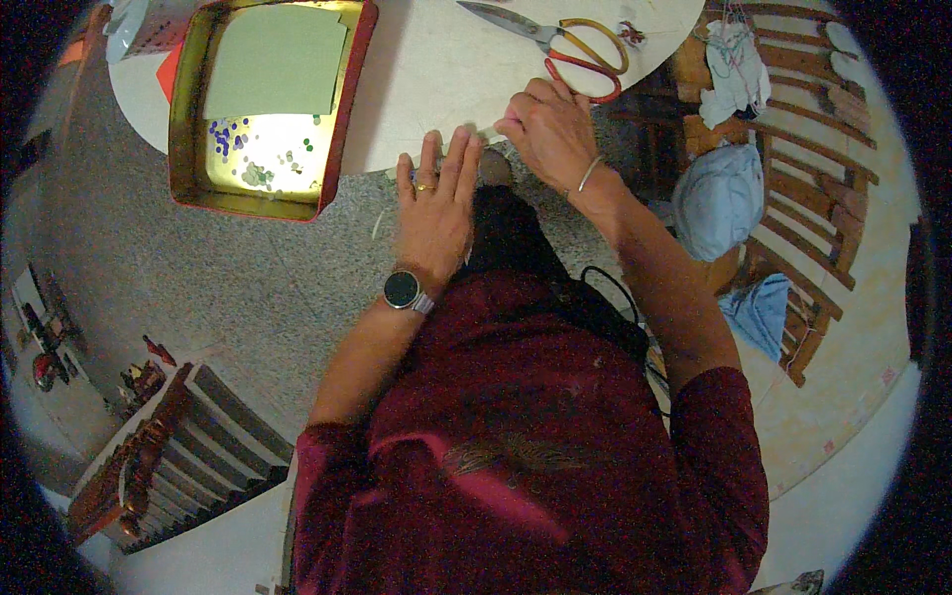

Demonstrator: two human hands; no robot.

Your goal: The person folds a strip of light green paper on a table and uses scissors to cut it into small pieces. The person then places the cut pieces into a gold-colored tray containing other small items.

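Observation:
My left hand (433, 203) rests at the near edge of the white table (426, 69), its fingers stretched out and slightly apart. Just right of it, my right hand (550, 129) is closed in a pinch. Whatever lies between those fingertips is too small to make out. Scissors (550, 45) with one red and one orange-yellow handle lie beyond my right hand, blades pointing left. To the left stands a shallow tin (339, 129), red outside and gold inside. It holds a pale green sheet (273, 64), purple sequins (226, 137) and scattered green sequins (258, 176).
A small dark red cluster (630, 34) sits right of the scissors. A clear container (149, 25) and a red piece (169, 74) are left of the tin. On the right, a wooden slatted bench (823, 178) bears a light blue bag (719, 201) and cloth (759, 315).

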